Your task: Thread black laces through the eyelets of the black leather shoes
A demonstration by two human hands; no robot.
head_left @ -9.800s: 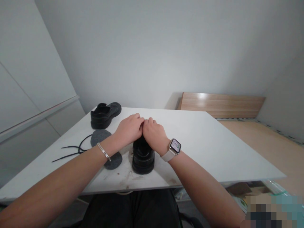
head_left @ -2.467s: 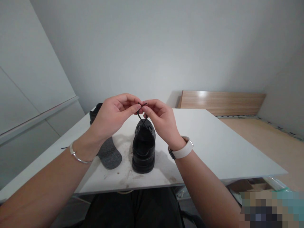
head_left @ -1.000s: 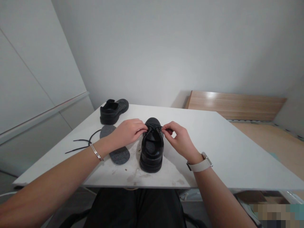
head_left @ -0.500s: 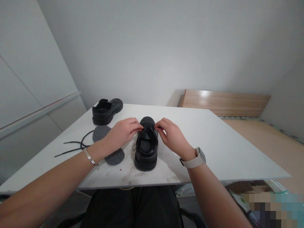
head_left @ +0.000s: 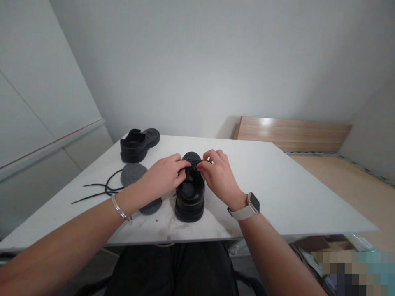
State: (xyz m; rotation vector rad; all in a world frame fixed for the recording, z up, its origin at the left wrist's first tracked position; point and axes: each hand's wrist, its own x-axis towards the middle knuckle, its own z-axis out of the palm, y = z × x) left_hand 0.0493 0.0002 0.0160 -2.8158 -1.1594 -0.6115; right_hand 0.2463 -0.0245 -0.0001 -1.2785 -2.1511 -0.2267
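A black shoe (head_left: pixel 189 205) stands upright before me, its heel toward me and its toe pointing at the wall. Both hands meet over its lacing. My left hand (head_left: pixel 169 170) pinches a black shoelace at the left side of the tongue. From the other side, my right hand (head_left: pixel 217 170) has its thumb and fingertips closed on the shoelace (head_left: pixel 206 161), a bit of which shows above the thumb. The fingers cover most of the lacing and tongue. A grey insole (head_left: pixel 133 172) lies left of the shoe, partly hidden by my left forearm.
A second black shoe (head_left: pixel 135 146) rests at the table's back left. Another black shoelace (head_left: pixel 106 189) lies loose beside the insole. Dirt smudges the white table (head_left: pixel 277 197) around the near shoe. A wooden headboard (head_left: pixel 293 131) stands at the right.
My hands have drawn closer together over the shoe's lacing, the right one moving left and turning inward. The shoe has stayed in place.
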